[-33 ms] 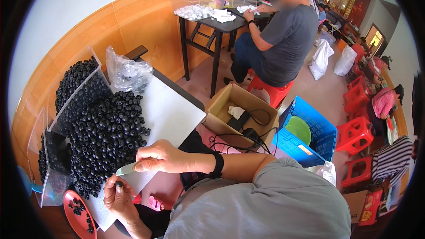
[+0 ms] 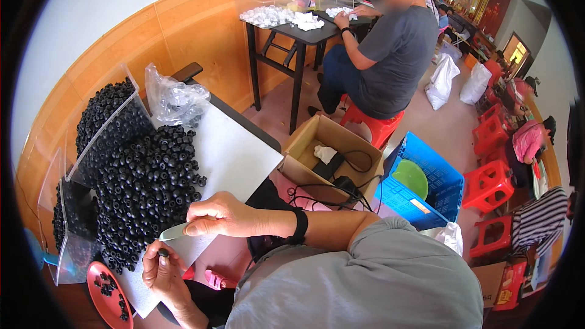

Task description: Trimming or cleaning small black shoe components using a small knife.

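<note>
My right hand (image 2: 222, 216), a black band on its wrist, pinches a small knife (image 2: 174, 231) with a flat, pale blade. Its tip points toward my left hand (image 2: 161, 277), just below. Between the thumb and fingers of that left hand is a small round black piece (image 2: 164, 253). The blade lies slightly above the piece, and I cannot tell whether they touch. Beside both hands spreads a big heap of black ring-like pieces (image 2: 146, 189) with holes, on a white-topped table (image 2: 234, 146).
Clear plastic bins (image 2: 116, 140) of black pieces stand behind the heap. A red plate (image 2: 106, 304) holds a few pieces. A crumpled plastic bag (image 2: 177, 100) lies at the back. Right of the table are a cardboard box (image 2: 298, 143) with cables and a blue crate (image 2: 442, 186). A co-worker (image 2: 396, 55) sits beyond.
</note>
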`<state>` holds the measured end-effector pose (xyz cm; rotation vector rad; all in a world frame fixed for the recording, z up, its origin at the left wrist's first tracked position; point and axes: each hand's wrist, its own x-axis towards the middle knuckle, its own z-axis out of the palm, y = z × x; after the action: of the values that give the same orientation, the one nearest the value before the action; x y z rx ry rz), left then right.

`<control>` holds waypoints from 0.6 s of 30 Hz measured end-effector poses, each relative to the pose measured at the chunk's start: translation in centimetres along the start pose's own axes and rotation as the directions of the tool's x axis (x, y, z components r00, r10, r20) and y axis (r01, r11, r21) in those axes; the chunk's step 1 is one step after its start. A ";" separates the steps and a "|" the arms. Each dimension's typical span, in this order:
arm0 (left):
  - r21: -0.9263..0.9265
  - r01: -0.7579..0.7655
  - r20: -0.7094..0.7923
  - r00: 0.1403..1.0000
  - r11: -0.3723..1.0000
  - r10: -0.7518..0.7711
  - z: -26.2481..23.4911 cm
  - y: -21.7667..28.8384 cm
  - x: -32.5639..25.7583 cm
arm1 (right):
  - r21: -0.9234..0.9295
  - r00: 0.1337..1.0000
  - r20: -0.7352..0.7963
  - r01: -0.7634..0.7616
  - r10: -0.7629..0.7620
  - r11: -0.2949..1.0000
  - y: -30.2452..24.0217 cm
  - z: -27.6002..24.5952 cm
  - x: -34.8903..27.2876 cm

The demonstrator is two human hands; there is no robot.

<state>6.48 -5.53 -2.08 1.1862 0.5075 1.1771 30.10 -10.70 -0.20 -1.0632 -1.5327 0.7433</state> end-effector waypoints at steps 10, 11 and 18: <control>0.054 -0.038 0.045 0.998 0.998 0.036 0.0 0.0 0.4 | 0.046 0.999 0.022 -0.029 0.028 0.998 -0.5 -0.5 -0.1; 0.054 -0.038 0.046 0.998 0.998 0.036 0.1 0.0 0.4 | 0.048 1.000 0.015 -0.011 0.011 0.999 -0.3 -0.4 -0.2; 0.037 -0.054 0.055 0.997 0.998 0.052 0.5 0.1 0.2 | 0.044 0.999 0.036 -0.008 0.006 0.999 -0.3 -0.6 -0.4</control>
<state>6.98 -5.55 -1.76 1.2678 0.4626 1.1815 30.62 -11.19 0.04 -1.0276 -1.5365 0.8011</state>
